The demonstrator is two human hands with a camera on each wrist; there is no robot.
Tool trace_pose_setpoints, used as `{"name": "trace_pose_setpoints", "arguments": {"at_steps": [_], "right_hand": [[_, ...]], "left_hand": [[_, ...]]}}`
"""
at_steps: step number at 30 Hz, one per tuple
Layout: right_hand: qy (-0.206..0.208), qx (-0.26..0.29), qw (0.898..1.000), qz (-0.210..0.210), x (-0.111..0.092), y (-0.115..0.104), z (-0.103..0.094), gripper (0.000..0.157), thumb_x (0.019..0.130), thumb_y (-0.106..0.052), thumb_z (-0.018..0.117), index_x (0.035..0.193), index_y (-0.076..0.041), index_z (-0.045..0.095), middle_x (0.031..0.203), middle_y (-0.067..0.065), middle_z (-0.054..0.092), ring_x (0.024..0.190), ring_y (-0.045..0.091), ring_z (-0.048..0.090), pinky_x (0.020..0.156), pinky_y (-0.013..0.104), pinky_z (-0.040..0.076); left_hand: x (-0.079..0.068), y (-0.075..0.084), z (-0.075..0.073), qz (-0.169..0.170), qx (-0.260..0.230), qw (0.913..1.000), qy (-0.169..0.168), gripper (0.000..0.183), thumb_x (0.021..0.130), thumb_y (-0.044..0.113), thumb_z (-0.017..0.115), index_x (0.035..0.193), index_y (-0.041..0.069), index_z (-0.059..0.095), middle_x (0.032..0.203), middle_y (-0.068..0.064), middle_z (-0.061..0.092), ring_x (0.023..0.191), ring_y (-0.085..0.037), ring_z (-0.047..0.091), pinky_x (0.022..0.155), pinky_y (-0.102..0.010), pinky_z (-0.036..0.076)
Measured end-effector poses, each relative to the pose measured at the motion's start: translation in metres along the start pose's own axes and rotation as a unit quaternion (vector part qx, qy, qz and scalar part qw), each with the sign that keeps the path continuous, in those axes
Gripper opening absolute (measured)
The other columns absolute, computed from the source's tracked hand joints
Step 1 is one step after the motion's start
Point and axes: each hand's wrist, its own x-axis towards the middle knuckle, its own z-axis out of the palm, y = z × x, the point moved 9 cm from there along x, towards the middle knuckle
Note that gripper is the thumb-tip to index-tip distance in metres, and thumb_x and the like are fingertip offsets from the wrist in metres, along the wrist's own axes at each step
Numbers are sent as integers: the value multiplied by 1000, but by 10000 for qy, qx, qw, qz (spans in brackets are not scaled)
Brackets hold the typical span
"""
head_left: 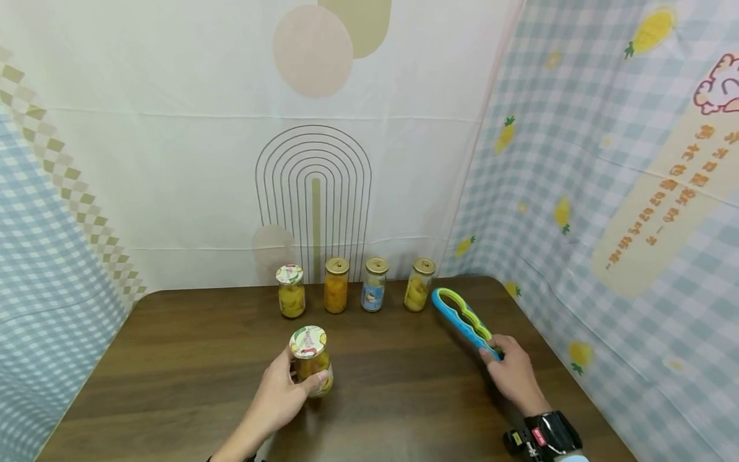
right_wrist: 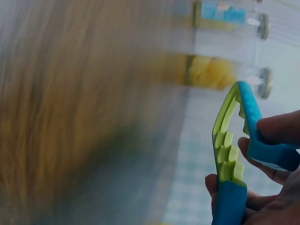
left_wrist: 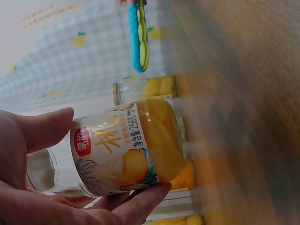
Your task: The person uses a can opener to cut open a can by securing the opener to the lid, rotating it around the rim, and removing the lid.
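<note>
My left hand (head_left: 281,390) grips a glass jar of yellow peaches (head_left: 314,367), its thumb and fingers round the sides. The jar has a white patterned lid. In the left wrist view its peach label (left_wrist: 115,152) faces the camera. Over at the right, my right hand (head_left: 512,371) holds a blue and green jar opener (head_left: 462,321) by its handle end. The opener's looped end points toward the back jars. In the right wrist view its two arms, with green wavy teeth (right_wrist: 227,152) inside, stand spread apart, thumb on one arm and fingers around the other.
Along the back of the brown wooden table (head_left: 190,359) stand several fruit jars: a white-lidded jar (head_left: 292,299), an orange-filled jar (head_left: 336,289), a blue-labelled jar (head_left: 373,292) and a gold-lidded yellow jar (head_left: 418,290). Cloth curtains (head_left: 190,179) hang behind and beside the table.
</note>
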Motion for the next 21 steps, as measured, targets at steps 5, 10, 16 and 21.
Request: {"name": "trace_pose_setpoints", "arguments": {"at_steps": [5, 10, 16, 21], "right_hand": [[211, 59, 9969, -756, -16, -40, -2, 8, 100, -11, 72, 105, -5, 71, 138, 22, 66, 118, 38, 67, 96, 52, 55], [152, 269, 9916, -1255, -28, -80, 1, 5, 99, -11, 75, 97, -14, 71, 138, 15, 69, 120, 35, 70, 91, 42, 55], [-198, 726, 9808, -1801, -42, -124, 9, 8, 102, -14, 72, 97, -18, 69, 142, 11, 67, 128, 36, 68, 92, 40, 56], [-373, 927, 9678, -2310, -50, -157, 15, 14, 102, -15, 73, 94, -25, 67, 142, 7, 68, 130, 33, 67, 96, 43, 56]], "left_hand": [[9, -4, 6, -190, -189, 9995, -163, 67, 90, 31, 87, 144, 2, 58, 137, -18, 70, 129, -37, 66, 109, -60, 54], [16, -7, 12, -319, -295, 9988, -240, 73, 91, 29, 87, 151, 3, 54, 141, -19, 68, 133, -38, 64, 110, -60, 53], [22, -3, 21, -263, -409, 9981, -369, 73, 91, 27, 87, 153, 5, 53, 139, -16, 68, 130, -36, 65, 106, -56, 56], [26, 1, 30, -182, -455, 9979, -434, 65, 90, 26, 87, 146, 10, 59, 131, -10, 70, 123, -27, 65, 100, -49, 57]]}}
